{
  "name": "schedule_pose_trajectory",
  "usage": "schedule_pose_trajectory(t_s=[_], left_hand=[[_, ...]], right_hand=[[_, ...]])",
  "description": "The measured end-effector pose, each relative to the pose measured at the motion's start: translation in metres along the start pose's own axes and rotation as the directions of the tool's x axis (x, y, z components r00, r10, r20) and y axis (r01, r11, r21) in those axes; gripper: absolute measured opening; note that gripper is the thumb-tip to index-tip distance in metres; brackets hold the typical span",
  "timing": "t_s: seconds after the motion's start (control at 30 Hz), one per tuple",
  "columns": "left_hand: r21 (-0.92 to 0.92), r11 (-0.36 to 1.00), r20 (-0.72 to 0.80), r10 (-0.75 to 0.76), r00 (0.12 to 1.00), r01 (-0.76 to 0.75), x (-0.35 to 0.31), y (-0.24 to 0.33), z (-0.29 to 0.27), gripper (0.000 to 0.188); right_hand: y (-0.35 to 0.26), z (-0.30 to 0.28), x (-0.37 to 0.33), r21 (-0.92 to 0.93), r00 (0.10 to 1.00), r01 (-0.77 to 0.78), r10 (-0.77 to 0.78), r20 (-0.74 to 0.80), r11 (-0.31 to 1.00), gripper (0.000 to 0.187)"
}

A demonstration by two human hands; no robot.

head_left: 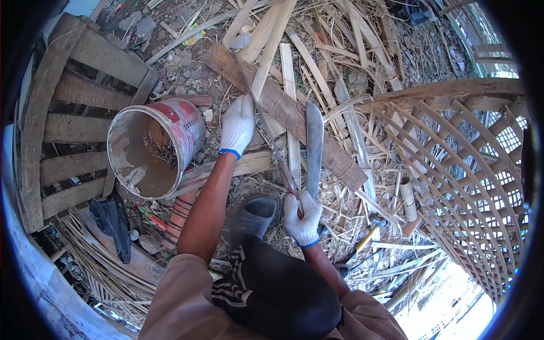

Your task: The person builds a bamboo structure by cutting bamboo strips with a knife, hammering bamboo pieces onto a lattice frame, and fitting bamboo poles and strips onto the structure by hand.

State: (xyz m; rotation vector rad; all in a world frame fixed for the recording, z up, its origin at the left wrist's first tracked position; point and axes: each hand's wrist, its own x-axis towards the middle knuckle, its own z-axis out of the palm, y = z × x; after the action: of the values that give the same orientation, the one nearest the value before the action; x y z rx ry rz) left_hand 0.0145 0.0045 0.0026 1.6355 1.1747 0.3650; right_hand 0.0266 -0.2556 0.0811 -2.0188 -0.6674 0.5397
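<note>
My left hand [238,123], in a white knit glove with a blue cuff, is closed around the lower end of a pale bamboo slat [274,44] that runs away from me. My right hand [302,218], gloved the same way, is closed around the handle end of a long, thin-bladed tool [271,133]. Its narrow blade, seen nearly edge-on, slants up past my left hand and crosses the slat's end and a brown plank [334,154]. A broad machete blade [314,148] lies just beyond my right hand; its handle is hidden.
A dirty bucket [190,127] with small pieces inside stands left, beside a slatted wooden frame [85,127]. A woven bamboo lattice [453,153] rises at the right. Bamboo strips and shavings litter the ground. Dark plastic [113,224] lies below the frame. My shoe [255,215] is near the tool.
</note>
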Motion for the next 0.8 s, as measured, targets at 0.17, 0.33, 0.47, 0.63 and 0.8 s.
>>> schedule_pose_trajectory(t_s=[0.17,0.33,0.47,0.63,0.8], left_hand=[[0.056,0.994,-0.029,0.092,0.995,-0.091,-0.018,0.003,0.007,0.048],[0.018,1.000,0.008,0.025,1.000,-0.025,-0.007,0.003,0.005,0.048],[0.027,0.994,0.002,0.102,0.995,-0.102,-0.008,0.013,0.001,0.049],[-0.042,0.992,-0.031,0.114,0.993,-0.115,-0.009,-0.003,0.002,0.048],[0.047,0.997,0.016,0.058,0.998,-0.059,-0.003,0.003,0.002,0.047]], right_hand=[[-0.038,0.047,0.087,0.066,0.999,-0.032,0.035,-0.036,0.997,0.022],[0.004,0.003,0.013,-0.024,1.000,0.023,-0.023,0.002,0.999,0.012],[-0.022,0.006,0.041,0.039,0.994,-0.105,0.104,0.032,0.994,0.017],[-0.025,0.026,0.067,0.044,0.997,-0.068,0.066,0.051,0.997,0.015],[0.005,0.008,0.006,0.052,0.997,0.040,-0.037,-0.064,0.998,0.018]])
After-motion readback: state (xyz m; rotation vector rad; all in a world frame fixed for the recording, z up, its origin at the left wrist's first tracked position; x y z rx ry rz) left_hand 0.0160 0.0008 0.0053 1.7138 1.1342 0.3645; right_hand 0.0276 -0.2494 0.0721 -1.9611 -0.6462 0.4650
